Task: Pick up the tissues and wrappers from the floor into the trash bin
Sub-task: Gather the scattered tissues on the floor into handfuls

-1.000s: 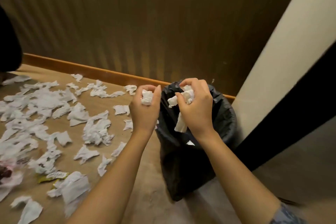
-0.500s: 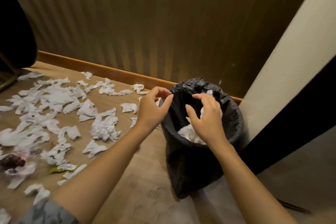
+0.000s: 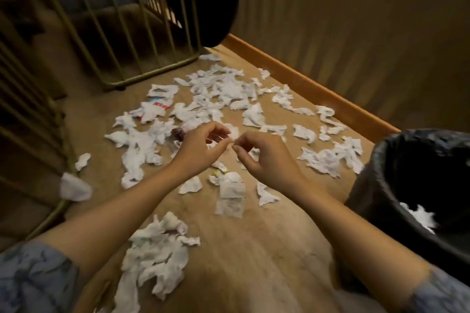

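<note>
Several crumpled white tissues [image 3: 218, 94] lie scattered over the wooden floor, with a large clump [image 3: 157, 259] near me and a red-and-white wrapper [image 3: 155, 105] farther off. The trash bin [image 3: 396, 157], lined with a black bag, stands at the right with white tissue inside. My left hand [image 3: 201, 147] and my right hand [image 3: 262, 152] hover side by side above the litter in the middle, fingers loosely curled and apart, fingertips almost touching. Neither hand holds anything I can see.
A metal-barred frame [image 3: 142, 33] stands at the back left, with more bars [image 3: 33, 119] along the left edge. A wooden skirting board [image 3: 305, 84] and a ribbed wall run along the right. A dark rounded object [image 3: 216, 0] sits behind the bars.
Both hands dropped their tissues into the bin, then swung left, away from it. They now hang empty over the littered floor. The view has turned left.
</note>
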The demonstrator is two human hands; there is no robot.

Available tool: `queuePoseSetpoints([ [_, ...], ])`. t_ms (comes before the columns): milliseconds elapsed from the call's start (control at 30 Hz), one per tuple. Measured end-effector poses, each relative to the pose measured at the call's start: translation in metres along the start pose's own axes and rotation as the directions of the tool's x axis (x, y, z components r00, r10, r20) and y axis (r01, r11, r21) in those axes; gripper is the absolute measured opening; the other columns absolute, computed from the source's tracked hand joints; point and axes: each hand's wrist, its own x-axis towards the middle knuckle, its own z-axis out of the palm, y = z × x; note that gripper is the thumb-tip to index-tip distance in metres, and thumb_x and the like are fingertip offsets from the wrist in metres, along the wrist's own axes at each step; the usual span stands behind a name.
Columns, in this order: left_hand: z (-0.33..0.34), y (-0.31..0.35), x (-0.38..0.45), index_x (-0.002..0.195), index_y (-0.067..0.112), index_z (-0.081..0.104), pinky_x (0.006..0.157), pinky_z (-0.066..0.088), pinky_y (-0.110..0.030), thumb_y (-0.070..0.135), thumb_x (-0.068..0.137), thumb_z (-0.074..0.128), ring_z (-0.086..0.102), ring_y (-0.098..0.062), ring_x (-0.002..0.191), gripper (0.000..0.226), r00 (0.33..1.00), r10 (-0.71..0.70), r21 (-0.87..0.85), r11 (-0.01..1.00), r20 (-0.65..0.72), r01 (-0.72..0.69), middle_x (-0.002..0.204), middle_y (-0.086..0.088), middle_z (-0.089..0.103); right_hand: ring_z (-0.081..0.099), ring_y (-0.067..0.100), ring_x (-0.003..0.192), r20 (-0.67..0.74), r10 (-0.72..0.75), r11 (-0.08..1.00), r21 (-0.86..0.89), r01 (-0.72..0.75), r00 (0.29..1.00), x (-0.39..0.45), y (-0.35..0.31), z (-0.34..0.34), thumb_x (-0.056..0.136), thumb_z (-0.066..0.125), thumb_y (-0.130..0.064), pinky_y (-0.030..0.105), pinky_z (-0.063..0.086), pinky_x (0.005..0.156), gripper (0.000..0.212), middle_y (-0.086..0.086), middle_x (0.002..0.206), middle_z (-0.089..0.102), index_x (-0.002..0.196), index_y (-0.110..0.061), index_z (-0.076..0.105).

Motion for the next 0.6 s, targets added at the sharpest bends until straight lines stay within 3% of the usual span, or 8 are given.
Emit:
queuePoseSetpoints([
  [100,-0.033,-0.045,-0.042,0.095,0.020,0.067,0.075,0.052,-0.025,0.026,0.088,0.067,0.064,-0.008,0.084,0.009,0.985,-0.140,-0.001,0.990,-0.103,0.141,0.090,0.007,0.069,0.060,0.010,0.068,0.237,-0.140,0.990,0.032,0.136,0.961,0.023,-0.023,0.045,0.091,0.061,-0.021,0.032,0.050,0.063,0.009,-0.005,0.075,0.066,0.086,-0.016,0.067],
  [167,-0.051,-0.079,-0.072,0.093,0.022,0.067,0.075,0.051,-0.027,0.027,0.088,0.067,0.064,-0.006,0.083,0.007,0.971,-0.199,0.020,0.979,-0.136,0.204,0.089,0.009,0.068,0.059,0.014,0.066,0.400,-0.247,0.966,0.028,0.258,0.882,0.034,-0.037,0.078,0.090,0.059,-0.019,0.034,0.049,0.061,0.009,-0.001,0.076,0.066,0.087,-0.015,0.067],
  [267,-0.072,-0.123,-0.116,0.095,0.022,0.067,0.077,0.053,-0.034,0.025,0.086,0.067,0.064,-0.010,0.086,0.009,0.925,-0.341,0.056,0.933,-0.170,0.354,0.091,0.006,0.068,0.059,0.024,0.069,0.636,-0.392,0.865,0.010,0.501,0.664,0.042,-0.053,0.132,0.090,0.056,-0.020,0.035,0.047,0.064,0.012,0.006,0.080,0.067,0.089,-0.014,0.066],
  [367,-0.081,-0.166,-0.166,0.093,0.027,0.064,0.081,0.051,-0.035,0.030,0.085,0.063,0.061,-0.015,0.093,0.009,0.875,-0.427,0.175,0.866,-0.227,0.468,0.096,0.006,0.066,0.061,0.032,0.077,0.780,-0.423,0.749,0.015,0.662,0.461,0.039,-0.063,0.184,0.090,0.054,-0.020,0.034,0.043,0.070,0.015,0.011,0.085,0.066,0.091,-0.011,0.066],
  [433,-0.079,-0.192,-0.202,0.094,0.034,0.060,0.090,0.046,-0.040,0.044,0.082,0.057,0.057,-0.020,0.101,0.015,0.829,-0.458,0.270,0.795,-0.320,0.543,0.101,0.006,0.063,0.061,0.033,0.088,0.809,-0.368,0.812,0.039,0.583,0.458,0.029,-0.064,0.215,0.092,0.055,-0.023,0.040,0.049,0.075,0.020,0.013,0.097,0.065,0.101,-0.010,0.066],
  [500,-0.069,-0.211,-0.238,0.098,0.033,0.059,0.094,0.044,-0.044,0.056,0.080,0.056,0.054,-0.023,0.107,0.029,0.742,-0.541,0.204,0.736,-0.396,0.646,0.108,0.002,0.059,0.055,0.032,0.106,0.816,-0.241,0.899,-0.017,0.438,0.526,0.012,-0.054,0.245,0.093,0.058,-0.037,0.042,0.047,0.088,0.034,0.013,0.117,0.059,0.116,-0.013,0.062],
  [600,-0.040,-0.223,-0.296,0.115,0.029,0.056,0.107,0.029,-0.057,0.075,0.073,0.053,0.041,-0.027,0.127,0.062,0.643,-0.616,0.213,0.626,-0.456,0.750,0.132,-0.006,0.050,0.021,0.036,0.140,0.837,0.042,0.967,-0.171,0.189,0.545,-0.030,-0.029,0.275,0.082,0.060,-0.064,0.052,0.029,0.109,0.075,0.014,0.153,0.025,0.140,-0.022,0.040],
])
